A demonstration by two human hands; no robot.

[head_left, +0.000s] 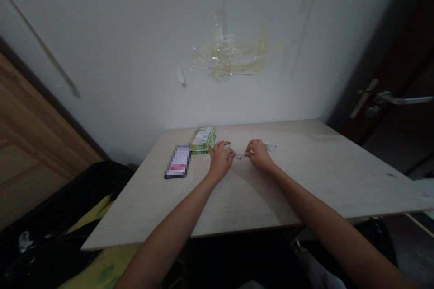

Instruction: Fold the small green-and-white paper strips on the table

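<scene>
My left hand [221, 160] and my right hand [259, 155] meet over the middle of the table. Between them is a small pale greyish piece [239, 156], perhaps paper or thin film; its exact kind is too small to tell. The left thumb and index finger pinch its left end, while the other left fingers are raised. At its right end the right fingertips are closed. Just beyond the right hand lies a small whitish printed slip [271, 147], partly hidden by that hand. A pile of green-and-white packets [202, 139] lies left of and behind my left hand.
On the light wooden table [325, 176], a phone [178, 161] with a blurred, lit screen lies at the left. A wall with yellowed tape [237, 61] rises behind. To the right is a dark door with a metal handle [403, 99]. A black bag [101, 189] stands at the left.
</scene>
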